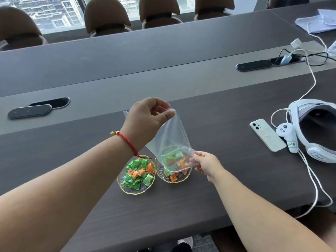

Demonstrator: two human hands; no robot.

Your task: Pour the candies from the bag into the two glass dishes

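Observation:
A clear plastic bag (170, 140) hangs tilted over the right glass dish (187, 176), mouth down, with green and orange candies (174, 160) bunched at its lower end. My left hand (147, 117) pinches the bag's upper corner. My right hand (205, 163) pinches the lower edge by the mouth. A few orange candies lie in the right dish under the bag. The left glass dish (127, 189), gold-rimmed, holds a heap of green and orange candies (138, 174).
A white phone (267, 134), a white controller (287, 136) and a white headset (312, 128) with cables lie at the right. Black cable-port covers (30, 111) (253, 66) sit in the table's middle strip. Brown chairs line the far side.

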